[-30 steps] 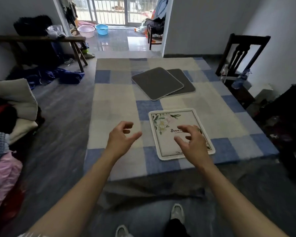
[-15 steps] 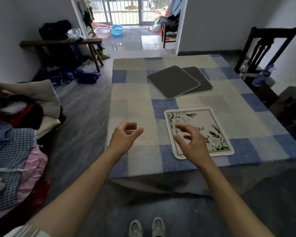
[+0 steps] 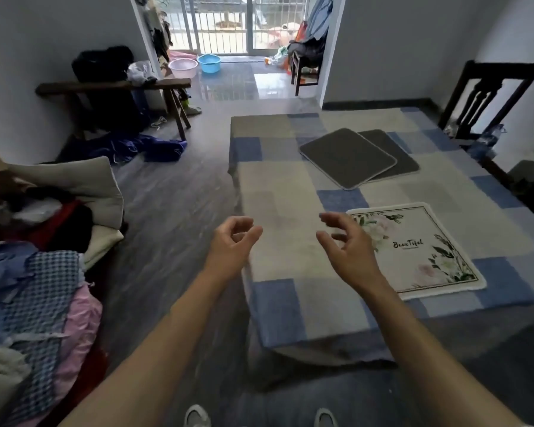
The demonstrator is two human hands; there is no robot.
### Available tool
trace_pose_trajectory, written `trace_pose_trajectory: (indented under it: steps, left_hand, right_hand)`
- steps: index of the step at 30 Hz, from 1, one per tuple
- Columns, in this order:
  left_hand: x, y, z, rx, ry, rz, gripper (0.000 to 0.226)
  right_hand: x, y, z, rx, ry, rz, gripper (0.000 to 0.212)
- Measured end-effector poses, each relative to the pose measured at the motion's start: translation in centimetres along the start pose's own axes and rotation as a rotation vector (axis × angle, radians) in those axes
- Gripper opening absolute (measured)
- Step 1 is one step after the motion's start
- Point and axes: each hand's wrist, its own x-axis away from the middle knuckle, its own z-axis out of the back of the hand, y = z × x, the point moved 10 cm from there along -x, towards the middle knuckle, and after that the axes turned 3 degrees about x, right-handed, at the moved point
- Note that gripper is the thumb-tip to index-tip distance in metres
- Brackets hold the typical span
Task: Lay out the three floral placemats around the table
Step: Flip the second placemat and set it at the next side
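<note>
1. The table [image 3: 290, 192], under a blue, grey and cream checked cloth, fills the right of the view.
2. A heap of clothes and bedding [image 3: 37, 272] lies at the left.
3. A dark chair [image 3: 487, 97] stands at the table's far right corner.
4. Two placemats lie grey side up near the table's far end, the upper mat [image 3: 347, 157] overlapping the lower mat [image 3: 395, 149].
5. The floral placemat [image 3: 423, 251] lies face up by the near edge.
6. The left hand [image 3: 232, 245] and right hand [image 3: 349, 251] hover with fingers loosely curled, grasping nothing.
7. A blue basin [image 3: 209, 63] and a pink basin [image 3: 183, 68] sit on the floor by the doorway; their contents cannot be made out.
</note>
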Motion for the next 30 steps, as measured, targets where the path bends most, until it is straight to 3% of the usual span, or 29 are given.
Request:
trace_pose_trajectory:
  steps: [6, 12, 18, 26, 30]
  left_hand:
    - [-3.0, 1.8, 7.7, 0.037, -0.124, -0.074, 0.025]
    - [-6.7, 3.0, 11.8, 0.074, -0.155, -0.126, 0.018]
    - [-11.0, 2.4, 11.2, 0.02, -0.223, -0.076, 0.02]
    - [-19.8, 4.5, 10.0, -0.204, -0.357, -0.089, 0.015]
    - [-25.3, 4.6, 8.6, -0.191, -0.364, -0.057, 0.016]
  right_hand:
    - [1.5, -7.3, -9.6, 0.051, 0.027, 0.029, 0.03]
    - [-0.9, -8.7, -12.0, -0.017, 0.03, -0.102, 0.026]
    - [-4.5, -7.1, -13.1, -0.122, 0.2, -0.182, 0.018]
    - [-11.3, -4.7, -14.4, -0.153, 0.321, -0.221, 0.02]
    - [-14.9, -3.1, -14.0, -0.149, 0.334, -0.273, 0.02]
